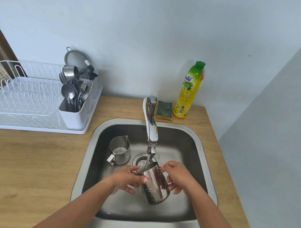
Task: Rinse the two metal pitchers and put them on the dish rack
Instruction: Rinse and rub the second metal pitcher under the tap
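Gripping the tilted pitcher in the sink: left hand round the body near the rim, right hand at the handle. Mouth far under the faucet, base near. Second pitcher upright just left; dish rack far left on the tabletop, nearer the left hand.

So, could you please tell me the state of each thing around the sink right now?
Tap, running.
Held pitcher, tilted under the stream, gripped by left hand and right hand.
Second pitcher, upright in the sink, untouched.
Dish rack, cutlery standing in its holder.
Soap bottle, upright, capped.
Sponge, lying flat on the counter.
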The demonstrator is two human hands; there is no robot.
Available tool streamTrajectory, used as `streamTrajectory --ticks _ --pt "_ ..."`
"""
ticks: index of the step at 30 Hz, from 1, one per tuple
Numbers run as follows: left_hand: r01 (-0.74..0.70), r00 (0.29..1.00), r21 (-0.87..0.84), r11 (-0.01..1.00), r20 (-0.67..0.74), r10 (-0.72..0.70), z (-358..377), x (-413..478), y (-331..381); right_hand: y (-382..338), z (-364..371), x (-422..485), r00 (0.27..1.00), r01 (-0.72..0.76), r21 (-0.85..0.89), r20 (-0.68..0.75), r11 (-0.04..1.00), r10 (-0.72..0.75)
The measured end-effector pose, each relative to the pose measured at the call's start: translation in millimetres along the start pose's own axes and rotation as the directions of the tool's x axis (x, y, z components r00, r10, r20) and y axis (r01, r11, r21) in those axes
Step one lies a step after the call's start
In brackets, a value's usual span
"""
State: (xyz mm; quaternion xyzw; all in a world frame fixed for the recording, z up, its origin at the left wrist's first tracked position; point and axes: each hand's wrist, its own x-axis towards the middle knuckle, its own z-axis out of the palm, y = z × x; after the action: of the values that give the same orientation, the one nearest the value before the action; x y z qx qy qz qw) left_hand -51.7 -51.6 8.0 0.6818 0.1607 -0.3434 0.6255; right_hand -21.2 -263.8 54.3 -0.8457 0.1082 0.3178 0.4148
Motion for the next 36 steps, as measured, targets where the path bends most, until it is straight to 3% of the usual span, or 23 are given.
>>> streamTrajectory --ticks 4,14,16,25,32,36 --pt "-0.048 0.999 -0.059 0.997 0.003 0.048 11 5 2 -1 -7 -6 0.998 0.035 -0.073 -0.044 0.997 -0.038" --pt "-0.32 0.931 -0.03 0.947 -0.198 0.308 26 10 17 0 -11 -8 0.968 0.184 0.032 -0.179 0.982 -0.176" --pt "-0.351 0.899 0.051 0.935 -0.262 0.352 24 13 19 1 -9 -5 0.955 0.228 0.051 -0.208 0.972 -0.213" --pt "-0.346 0.728 0.396 0.851 -0.459 0.51 17 8 30 -1 4 13 0.927 0.313 0.202 -0.28 0.928 -0.252" --pt "-0.262 0.656 0.596 0.759 -0.466 0.593 2 -9 31 -5 19 28 0.941 0.323 0.337 -0.217 0.885 -0.261" --pt "-0.245 0.656 0.63 0.737 -0.452 0.604 -7 -18 26 -5 26 31 0.946 0.324 0.365 -0.151 0.873 -0.288"
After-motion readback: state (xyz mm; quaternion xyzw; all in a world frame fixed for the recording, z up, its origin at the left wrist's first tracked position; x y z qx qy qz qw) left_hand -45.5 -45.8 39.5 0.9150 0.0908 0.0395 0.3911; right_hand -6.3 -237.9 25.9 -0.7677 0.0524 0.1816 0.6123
